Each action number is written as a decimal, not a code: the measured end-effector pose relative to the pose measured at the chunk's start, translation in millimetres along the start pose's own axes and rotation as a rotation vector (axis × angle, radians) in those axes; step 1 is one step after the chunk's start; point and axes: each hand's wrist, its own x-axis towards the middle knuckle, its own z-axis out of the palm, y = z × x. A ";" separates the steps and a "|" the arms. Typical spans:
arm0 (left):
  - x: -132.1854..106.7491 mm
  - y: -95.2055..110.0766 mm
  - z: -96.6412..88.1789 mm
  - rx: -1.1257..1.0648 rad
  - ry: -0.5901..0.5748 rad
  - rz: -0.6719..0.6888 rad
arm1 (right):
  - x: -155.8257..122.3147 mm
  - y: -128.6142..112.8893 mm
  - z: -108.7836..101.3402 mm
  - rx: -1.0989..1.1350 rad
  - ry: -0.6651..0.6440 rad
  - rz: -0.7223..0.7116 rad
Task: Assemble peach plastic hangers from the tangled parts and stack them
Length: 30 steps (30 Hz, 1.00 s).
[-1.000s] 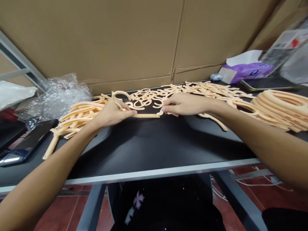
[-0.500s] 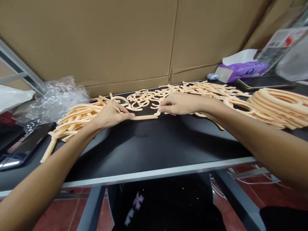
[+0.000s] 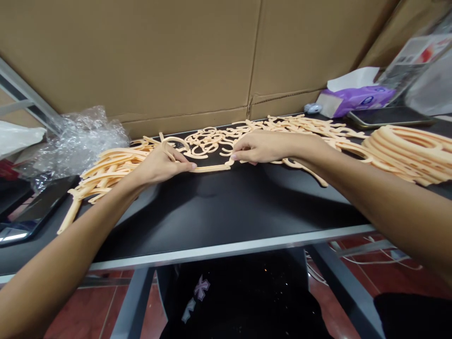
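Fingers (image 3: 187,166) of your left hand (image 3: 157,165) pinch the peach strip (image 3: 212,168), and your right hand (image 3: 265,146) pinches the small bit (image 3: 231,161) at its right end. The strip is over the black bench (image 3: 208,212), near curly hooks (image 3: 198,156).

The held strip (image 3: 211,168), the heap (image 3: 106,169), the loose pieces (image 3: 296,126) and the stack (image 3: 406,155) are coloured pale peach-orange. The worktop (image 3: 208,207) is finished in black and edged in silver-grey. The cardboard (image 3: 158,56) is toned brown. The tissue pack (image 3: 348,102) is coloured purple, marked with a dark blue emblem (image 3: 367,100) and topped by a white tissue (image 3: 356,77). The floor (image 3: 90,313) is tiled in red. The black garment (image 3: 240,301) is patterned with lilac and grey motifs (image 3: 201,287).
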 end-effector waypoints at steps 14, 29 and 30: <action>1.5 -0.5 -1.1 0.002 -0.017 0.069 | 6.5 14.7 -0.2 0.065 -0.053 -0.065; 2.9 -3.5 -2.2 0.047 -0.035 0.035 | 0.4 12.1 -1.2 0.096 -0.018 -0.038; 2.4 -2.2 -2.2 0.048 -0.050 0.039 | 0.0 10.3 -1.7 0.098 -0.027 -0.038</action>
